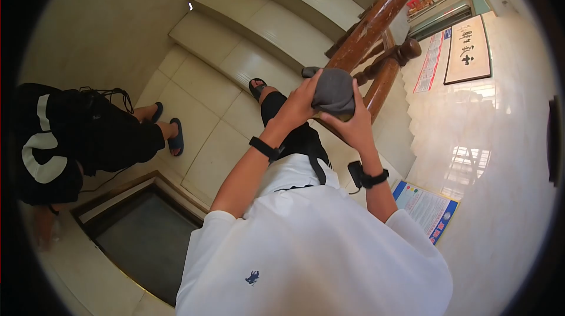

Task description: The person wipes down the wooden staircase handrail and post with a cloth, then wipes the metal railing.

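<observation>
At the far left, another person in black (112, 133) stands apart from you, near the stairs (259, 21). Next comes your left hand (302, 99), gripping the left side of the grey cloth (333, 89); the cloth lies just to its right, between your two hands. It is bunched and rounded, with no clear long axis, and a small flap juts out at its upper left. Your right hand (354, 129) clasps the right side and near edge, so neither hand is nearer. The wooden handrail (382, 12) slants up and right from behind the cloth; you cannot tell whether the cloth wraps its end.
</observation>
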{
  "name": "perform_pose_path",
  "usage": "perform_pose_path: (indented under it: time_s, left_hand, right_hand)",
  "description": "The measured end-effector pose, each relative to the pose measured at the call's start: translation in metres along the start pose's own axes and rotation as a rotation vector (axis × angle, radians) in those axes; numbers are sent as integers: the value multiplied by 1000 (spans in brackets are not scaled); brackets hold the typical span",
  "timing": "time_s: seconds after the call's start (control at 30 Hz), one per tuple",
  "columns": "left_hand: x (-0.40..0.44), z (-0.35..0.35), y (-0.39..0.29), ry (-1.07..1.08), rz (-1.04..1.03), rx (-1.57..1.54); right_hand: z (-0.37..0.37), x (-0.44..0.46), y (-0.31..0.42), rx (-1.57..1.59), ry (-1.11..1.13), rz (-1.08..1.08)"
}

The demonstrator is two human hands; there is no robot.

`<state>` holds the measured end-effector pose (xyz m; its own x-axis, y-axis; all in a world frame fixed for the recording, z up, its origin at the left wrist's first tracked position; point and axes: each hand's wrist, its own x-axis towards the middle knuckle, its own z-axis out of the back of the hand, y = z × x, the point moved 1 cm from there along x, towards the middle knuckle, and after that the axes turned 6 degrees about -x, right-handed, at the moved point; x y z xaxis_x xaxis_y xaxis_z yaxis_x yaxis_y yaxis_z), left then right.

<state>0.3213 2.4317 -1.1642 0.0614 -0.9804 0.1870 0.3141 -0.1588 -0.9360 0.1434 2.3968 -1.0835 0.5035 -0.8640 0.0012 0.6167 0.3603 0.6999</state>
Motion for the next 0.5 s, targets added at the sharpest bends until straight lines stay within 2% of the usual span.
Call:
perform_pose_path:
  time_s: [0.03,0.1,0.17,0.2,0.27,0.3,0.37,0.43,0.5]
  left_hand:
    - [-3,1,-1,-9,9,28]
    - [-1,3,-4,-16,11,77]
    - [6,10,9,-20,-89,85]
    - [7,10,13,-25,-126,91]
    - [7,25,-14,-37,-72,115]
    - [13,29,-15,-27,-62,142]
    - [25,27,-8,-88,-49,171]
    - [34,19,11,-150,-8,74]
    - [39,14,15,-131,19,-57]
  right_hand:
    - [0,-5,-3,-53,4,78]
    - [3,-10,-2,-111,25,96]
    - [3,-10,-4,-183,51,104]
    - [3,-7,-2,-160,32,94]
    - [-4,7,0,-104,15,85]
    - [-7,18,2,-38,18,17]
    - [-10,40,-2,-97,-112,185]
    - [-15,54,-9,-81,-218,302]
    - [-14,59,-15,11,-142,235]
